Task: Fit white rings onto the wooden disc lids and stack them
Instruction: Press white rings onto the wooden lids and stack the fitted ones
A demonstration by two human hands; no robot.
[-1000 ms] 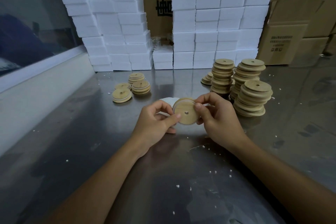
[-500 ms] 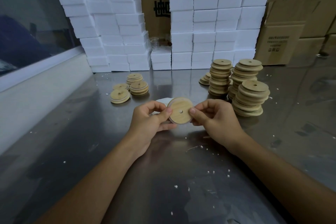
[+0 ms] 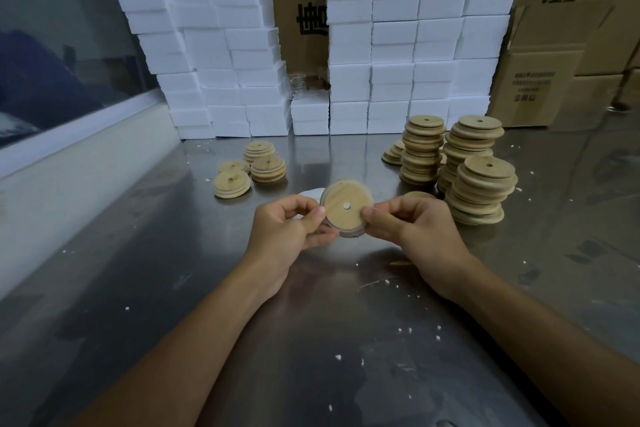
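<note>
A round wooden disc lid (image 3: 346,207) with a small centre hole is held upright above the metal table (image 3: 311,340), its flat face towards me, a pale ring around its rim. My left hand (image 3: 287,229) pinches its left edge and my right hand (image 3: 412,229) pinches its right edge. Tall stacks of wooden lids (image 3: 481,180) stand at the right. Three short stacks of lids (image 3: 249,170) sit at the left. A white pile (image 3: 310,194), probably rings, lies behind the held lid, mostly hidden.
White foam blocks (image 3: 398,45) are piled in a wall at the back, with cardboard boxes (image 3: 540,80) behind and to the right. A window ledge (image 3: 69,149) runs along the left. White foam crumbs (image 3: 401,329) are scattered on the table.
The lid has been turned between my fingers and lifted slightly, and its flat face now points more squarely at me. Both hands stay on its edges.
</note>
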